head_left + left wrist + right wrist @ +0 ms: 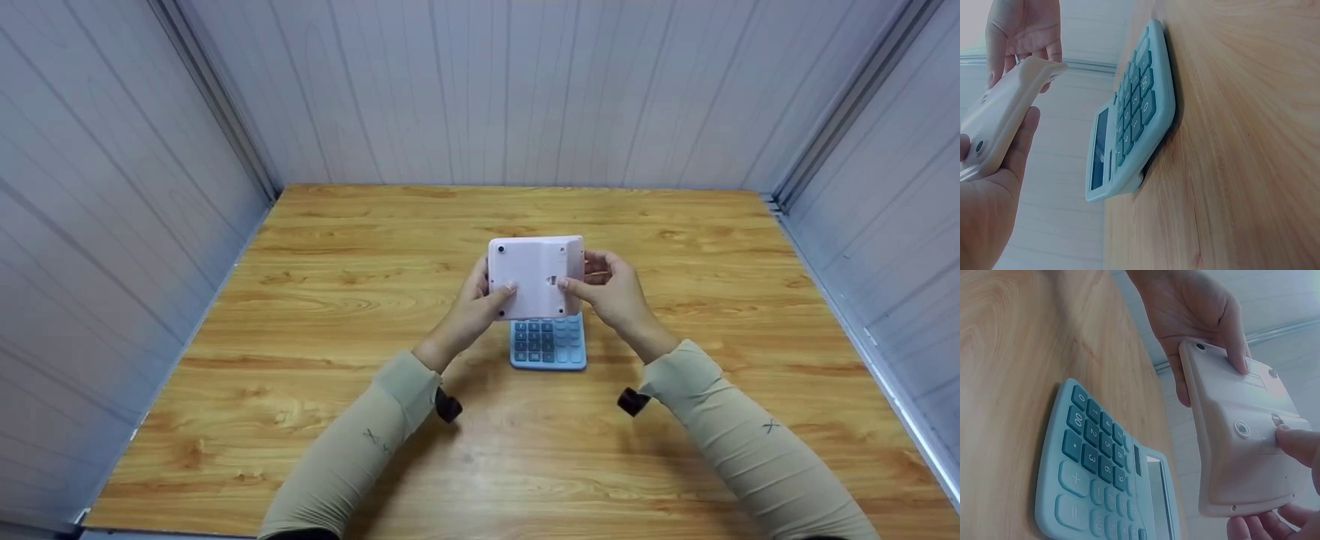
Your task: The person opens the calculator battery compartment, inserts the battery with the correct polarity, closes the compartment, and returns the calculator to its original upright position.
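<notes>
Both hands hold a pale pink calculator (pixel 531 274) up over the table, its back turned towards the head camera. My left hand (pixel 469 311) grips one side, thumb lying on the back and fingers underneath. At the opposite side, my right hand (pixel 622 300) has its thumb on the small battery-cover latch (pixel 1277 421), with the fingers behind the edge. Screws and dark round feet dot the pink back; its keys face away and are hidden. Below lies a light blue calculator (pixel 548 349), keys up, its upper part covered by the pink one in the head view.
The wood-grain table (pixel 337 300) is enclosed by pale panelled walls (pixel 480 90) at the back and sides. A small black device (pixel 448 406) sits at the left wrist and another black device (pixel 634 402) at the right wrist.
</notes>
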The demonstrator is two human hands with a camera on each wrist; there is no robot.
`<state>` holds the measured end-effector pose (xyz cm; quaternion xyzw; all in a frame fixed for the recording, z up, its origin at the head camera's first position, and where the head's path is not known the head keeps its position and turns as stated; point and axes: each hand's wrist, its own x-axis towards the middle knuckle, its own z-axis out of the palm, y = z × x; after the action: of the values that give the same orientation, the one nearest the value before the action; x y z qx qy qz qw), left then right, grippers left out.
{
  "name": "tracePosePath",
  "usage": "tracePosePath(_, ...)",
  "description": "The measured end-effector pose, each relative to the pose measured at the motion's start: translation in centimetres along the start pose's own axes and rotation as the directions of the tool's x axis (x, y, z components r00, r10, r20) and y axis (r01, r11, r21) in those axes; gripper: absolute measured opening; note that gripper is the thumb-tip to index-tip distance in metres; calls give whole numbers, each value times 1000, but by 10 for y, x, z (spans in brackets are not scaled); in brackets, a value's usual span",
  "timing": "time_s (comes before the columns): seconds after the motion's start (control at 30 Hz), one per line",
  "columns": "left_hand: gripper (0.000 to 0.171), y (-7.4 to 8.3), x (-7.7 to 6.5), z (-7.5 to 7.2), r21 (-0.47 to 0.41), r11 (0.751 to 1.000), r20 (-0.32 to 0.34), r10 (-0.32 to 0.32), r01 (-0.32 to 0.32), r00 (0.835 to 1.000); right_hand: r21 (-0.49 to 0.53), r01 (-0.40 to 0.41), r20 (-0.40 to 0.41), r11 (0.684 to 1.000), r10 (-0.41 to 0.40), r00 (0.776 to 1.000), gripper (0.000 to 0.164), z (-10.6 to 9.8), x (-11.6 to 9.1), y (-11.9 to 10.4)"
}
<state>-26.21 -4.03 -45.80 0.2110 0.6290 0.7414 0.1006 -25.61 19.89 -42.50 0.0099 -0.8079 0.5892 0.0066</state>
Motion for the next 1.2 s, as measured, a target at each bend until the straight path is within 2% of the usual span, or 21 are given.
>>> tracePosePath(0.3,53,2,0,2,88,996,-7,11,-10,1000,45,19,27,999,-21,999,70,-1,-1,4)
tracePosePath(0.57,52,3,-2,3,164,986,22,38,-41,999,63,14,39,998,-17,999,69,0,-2,8)
tracePosePath(0.73,53,4,-3,4,258,963,30,78,-83,996,48,32,26,998,-34,999,65,0,-1,9)
tracePosePath(0.87,50,4,-4,3,324,933,63,146,-159,987,26,29,16,999,-29,999,60,-1,0,10)
tracePosePath(1.0,48,4,-4,0,405,883,104,214,-238,971,10,8,26,1000,-8,1000,59,-2,-1,9)
tracePosePath(1.07,46,4,-4,-2,465,837,122,261,-287,958,33,4,31,999,-5,1000,57,-2,-1,9)
tracePosePath(1.13,44,5,-4,-3,543,769,137,315,-337,939,66,-2,38,998,-1,999,53,-2,-1,7)
tracePosePath(1.2,42,7,-3,-5,622,680,160,373,-387,914,105,-12,45,994,7,999,51,-2,-1,6)
